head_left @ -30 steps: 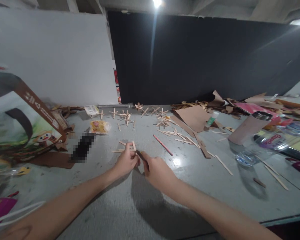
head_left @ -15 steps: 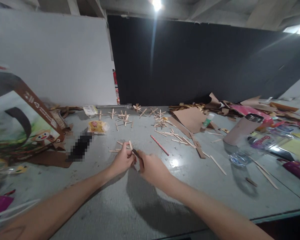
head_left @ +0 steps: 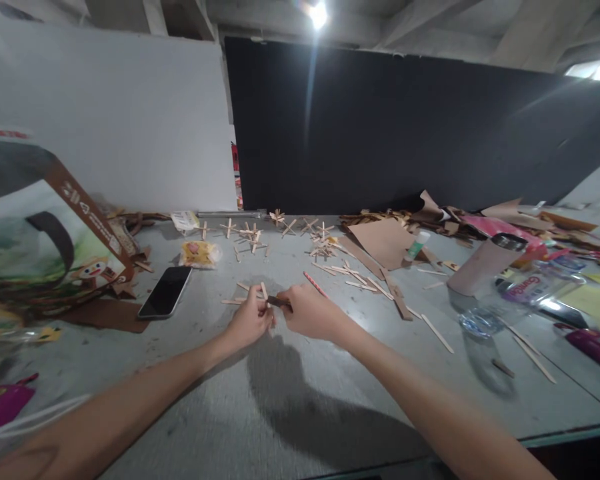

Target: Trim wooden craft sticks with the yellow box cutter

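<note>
My left hand [head_left: 253,319] pinches a short pale wooden craft stick [head_left: 265,291] that stands up from the fingertips. In my right hand [head_left: 307,312] is a narrow dark brown strip [head_left: 279,302], its tip touching or very close to the stick; its exact kind is unclear. More craft sticks [head_left: 233,302] lie flat just beyond my left hand, partly hidden by it. A red patterned pencil-like rod [head_left: 315,285] lies behind my right hand, which covers its near end.
Crossed stick pieces [head_left: 253,237] stand along the back. Loose sticks [head_left: 363,277] and brown cardboard [head_left: 380,243] lie right of centre. A pink tumbler [head_left: 485,263] and plastic bottle [head_left: 525,287] stand or lie farther right. At left are a phone [head_left: 166,292], yellow packet [head_left: 200,254] and large bag [head_left: 87,247].
My right hand has shifted slightly up and turned, so the brown strip now lies flatter, pointing left at the stick. It now covers the red rod's near end. My left hand keeps its pinch.
</note>
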`<action>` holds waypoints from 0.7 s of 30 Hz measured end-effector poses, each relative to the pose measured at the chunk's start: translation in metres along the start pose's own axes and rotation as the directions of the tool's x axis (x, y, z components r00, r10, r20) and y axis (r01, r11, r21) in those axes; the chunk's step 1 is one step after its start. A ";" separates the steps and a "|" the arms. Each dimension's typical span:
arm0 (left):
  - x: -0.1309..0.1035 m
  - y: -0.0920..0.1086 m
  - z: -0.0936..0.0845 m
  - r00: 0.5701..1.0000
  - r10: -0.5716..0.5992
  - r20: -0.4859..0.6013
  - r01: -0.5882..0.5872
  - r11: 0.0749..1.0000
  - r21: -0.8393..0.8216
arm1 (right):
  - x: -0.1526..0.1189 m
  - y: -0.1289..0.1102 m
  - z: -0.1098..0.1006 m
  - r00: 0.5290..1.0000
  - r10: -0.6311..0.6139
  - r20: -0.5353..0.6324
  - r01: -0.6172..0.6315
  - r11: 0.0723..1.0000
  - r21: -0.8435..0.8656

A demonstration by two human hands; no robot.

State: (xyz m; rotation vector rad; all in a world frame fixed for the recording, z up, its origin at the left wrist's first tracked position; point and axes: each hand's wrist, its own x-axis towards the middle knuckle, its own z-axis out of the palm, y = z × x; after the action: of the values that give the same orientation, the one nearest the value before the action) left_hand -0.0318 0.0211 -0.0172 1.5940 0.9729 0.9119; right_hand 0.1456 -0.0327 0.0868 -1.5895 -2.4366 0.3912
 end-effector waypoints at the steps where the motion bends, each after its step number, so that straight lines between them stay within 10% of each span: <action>1: 0.000 0.000 0.000 1.000 0.000 0.002 0.000 1.000 -0.020 | -0.004 -0.003 0.008 0.999 0.027 -0.026 -0.027 0.999 0.018; 6: 0.000 -0.002 -0.001 0.999 0.032 0.004 -0.032 0.999 -0.024 | -0.024 -0.018 0.042 0.981 0.177 -0.075 -0.174 0.984 0.039; 15: 0.002 -0.007 -0.002 0.999 0.049 0.011 -0.049 0.998 0.033 | 0.002 0.000 -0.003 0.999 0.032 0.004 -0.032 0.999 0.006; 21: 0.000 -0.007 -0.001 0.998 0.052 0.019 -0.052 0.999 0.014 | -0.013 -0.007 0.029 0.992 0.101 -0.080 -0.097 0.994 0.043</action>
State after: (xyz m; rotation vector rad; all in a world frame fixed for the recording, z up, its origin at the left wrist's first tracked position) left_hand -0.0338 0.0226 -0.0235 1.6440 0.9305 0.9259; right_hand 0.1358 -0.0507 0.0613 -1.6805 -2.2827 0.3794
